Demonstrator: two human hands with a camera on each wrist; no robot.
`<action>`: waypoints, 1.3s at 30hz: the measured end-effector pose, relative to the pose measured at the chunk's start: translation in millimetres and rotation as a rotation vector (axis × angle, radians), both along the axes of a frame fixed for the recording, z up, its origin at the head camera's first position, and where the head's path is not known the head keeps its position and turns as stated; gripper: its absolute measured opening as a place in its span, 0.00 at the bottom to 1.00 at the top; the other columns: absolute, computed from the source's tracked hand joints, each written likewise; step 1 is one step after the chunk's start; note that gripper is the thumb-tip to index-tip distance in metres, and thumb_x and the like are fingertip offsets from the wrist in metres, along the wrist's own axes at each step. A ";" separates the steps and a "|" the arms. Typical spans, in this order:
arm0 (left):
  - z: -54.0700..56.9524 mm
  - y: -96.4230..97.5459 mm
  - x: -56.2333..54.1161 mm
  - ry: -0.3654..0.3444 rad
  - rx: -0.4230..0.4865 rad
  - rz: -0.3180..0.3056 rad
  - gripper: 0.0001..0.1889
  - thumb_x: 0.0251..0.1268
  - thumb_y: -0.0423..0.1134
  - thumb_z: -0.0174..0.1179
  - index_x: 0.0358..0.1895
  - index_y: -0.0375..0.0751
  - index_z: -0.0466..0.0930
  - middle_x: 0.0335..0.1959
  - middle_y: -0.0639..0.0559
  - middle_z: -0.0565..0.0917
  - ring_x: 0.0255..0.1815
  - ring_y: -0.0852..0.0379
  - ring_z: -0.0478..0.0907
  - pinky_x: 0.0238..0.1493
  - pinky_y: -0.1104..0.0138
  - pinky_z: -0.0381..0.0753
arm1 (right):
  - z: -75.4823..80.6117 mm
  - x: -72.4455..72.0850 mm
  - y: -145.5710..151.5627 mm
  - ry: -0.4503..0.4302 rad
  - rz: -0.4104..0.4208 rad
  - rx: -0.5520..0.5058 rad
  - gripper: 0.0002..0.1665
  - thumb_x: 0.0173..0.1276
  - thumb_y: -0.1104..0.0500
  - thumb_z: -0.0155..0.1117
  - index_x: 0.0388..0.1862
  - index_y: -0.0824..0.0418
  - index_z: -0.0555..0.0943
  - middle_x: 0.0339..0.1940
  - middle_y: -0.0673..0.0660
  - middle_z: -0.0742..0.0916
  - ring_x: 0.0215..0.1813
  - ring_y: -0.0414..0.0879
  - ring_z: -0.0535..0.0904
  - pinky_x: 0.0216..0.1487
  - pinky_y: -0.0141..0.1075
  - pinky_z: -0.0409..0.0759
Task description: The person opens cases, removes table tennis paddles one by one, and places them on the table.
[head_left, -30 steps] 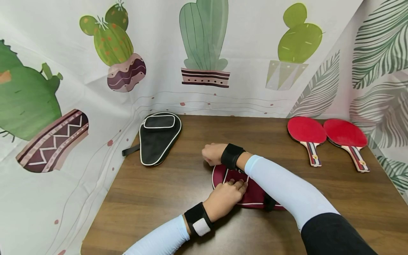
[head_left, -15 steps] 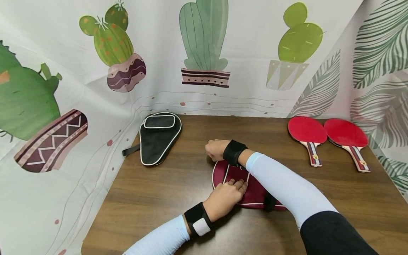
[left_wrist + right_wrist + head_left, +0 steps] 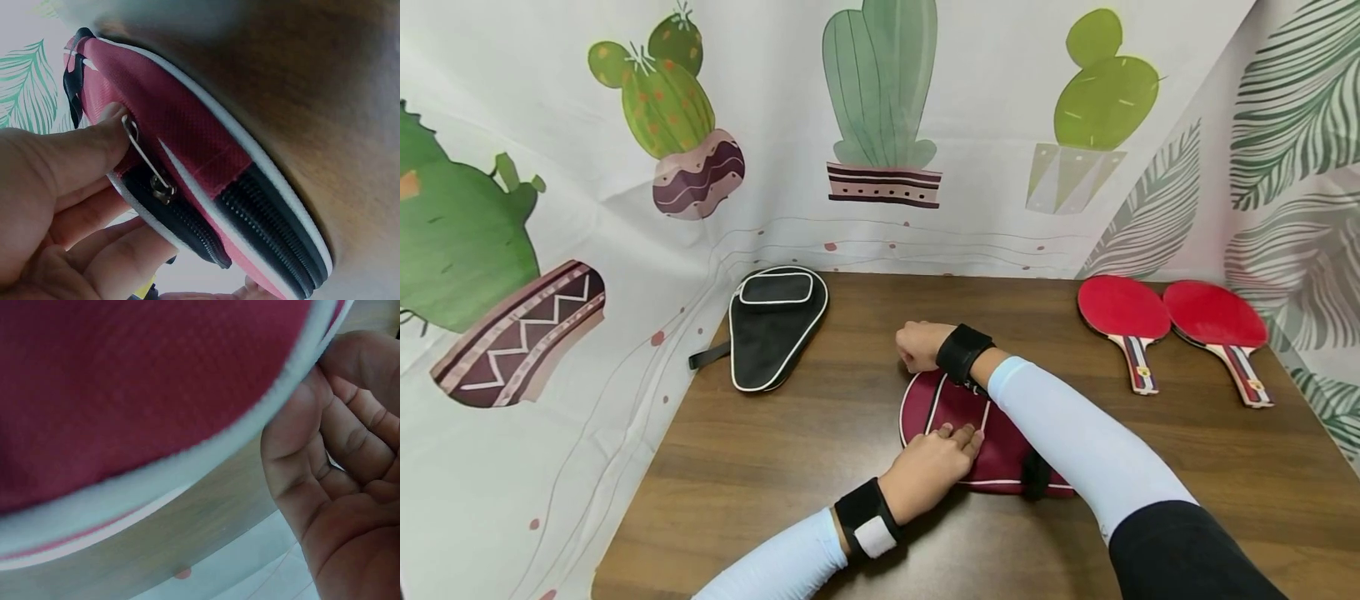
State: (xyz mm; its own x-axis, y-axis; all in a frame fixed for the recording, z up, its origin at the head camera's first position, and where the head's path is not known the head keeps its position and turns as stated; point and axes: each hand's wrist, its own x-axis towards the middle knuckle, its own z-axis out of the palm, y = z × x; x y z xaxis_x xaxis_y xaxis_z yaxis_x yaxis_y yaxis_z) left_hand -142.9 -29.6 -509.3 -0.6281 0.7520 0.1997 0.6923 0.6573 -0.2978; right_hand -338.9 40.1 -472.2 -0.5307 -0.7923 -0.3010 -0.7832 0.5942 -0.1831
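On the wooden table lies a maroon table tennis bat case (image 3: 953, 406) with white piping and a front pocket. My left hand (image 3: 925, 471) holds it down, fingers across the pocket. In the left wrist view the thumb (image 3: 94, 150) presses the side by a metal pocket zipper pull (image 3: 147, 156), and black zipper teeth (image 3: 265, 234) run round the case's edge. At the far edge my right hand (image 3: 921, 346) pinches the edge zipper between thumb and index finger; the fingers hide its pull. My right forearm covers the right part of the case in the head view.
A black bat case (image 3: 777, 333) with white piping and a wrist strap lies at the back left. Two red table tennis bats (image 3: 1123, 308) lie side by side at the back right, handles towards me. A cactus-print cloth (image 3: 775, 167) hangs behind the table (image 3: 760, 467).
My right hand has slid along the far edge of the maroon case, a little right and away from me, uncovering more of its top. The left hand and the case stay put.
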 end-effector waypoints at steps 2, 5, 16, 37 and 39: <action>0.3 0.2 0.3 0.002 -0.005 -0.001 0.19 0.73 0.40 0.60 0.64 0.50 0.83 0.58 0.56 0.85 0.47 0.56 0.85 0.32 0.65 0.86 | 0.4 -0.5 1.2 0.000 -0.011 -0.002 0.28 0.62 0.68 0.65 0.08 0.50 0.66 0.12 0.44 0.68 0.19 0.38 0.61 0.24 0.31 0.62; 1.2 0.2 0.4 -0.001 -0.008 -0.003 0.19 0.73 0.39 0.60 0.65 0.50 0.83 0.58 0.56 0.85 0.48 0.56 0.85 0.32 0.65 0.86 | 0.7 -1.8 3.7 0.001 -0.033 -0.002 0.27 0.62 0.69 0.64 0.09 0.51 0.66 0.13 0.44 0.69 0.20 0.38 0.63 0.24 0.31 0.62; 2.3 -0.6 1.8 -0.006 -0.013 0.004 0.20 0.73 0.39 0.59 0.65 0.50 0.82 0.58 0.56 0.85 0.48 0.56 0.85 0.32 0.65 0.86 | 6.6 -2.7 14.0 0.004 -0.078 -0.022 0.26 0.62 0.69 0.63 0.10 0.51 0.65 0.14 0.45 0.69 0.21 0.39 0.62 0.25 0.31 0.63; 2.3 -0.1 2.9 0.012 -0.009 0.010 0.20 0.70 0.39 0.61 0.64 0.50 0.83 0.57 0.57 0.85 0.44 0.57 0.84 0.28 0.67 0.85 | 6.0 -5.5 37.3 0.032 -0.154 -0.037 0.26 0.65 0.67 0.61 0.12 0.52 0.62 0.16 0.47 0.66 0.21 0.40 0.62 0.24 0.33 0.64; 2.1 0.1 3.0 0.011 -0.007 0.011 0.20 0.70 0.39 0.61 0.64 0.50 0.83 0.57 0.57 0.85 0.44 0.57 0.84 0.28 0.67 0.85 | 7.6 -4.2 39.1 0.039 -0.164 -0.032 0.25 0.66 0.67 0.61 0.13 0.52 0.65 0.17 0.47 0.69 0.22 0.40 0.64 0.25 0.33 0.66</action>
State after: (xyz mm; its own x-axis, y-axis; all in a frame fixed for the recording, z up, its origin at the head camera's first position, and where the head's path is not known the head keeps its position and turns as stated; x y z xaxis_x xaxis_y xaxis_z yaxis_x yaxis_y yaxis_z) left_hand -140.0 -29.5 -507.2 -0.6343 0.7464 0.2013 0.6814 0.6628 -0.3104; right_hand -343.1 79.2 -464.7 -0.6641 -0.7033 -0.2536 -0.6833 0.7086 -0.1758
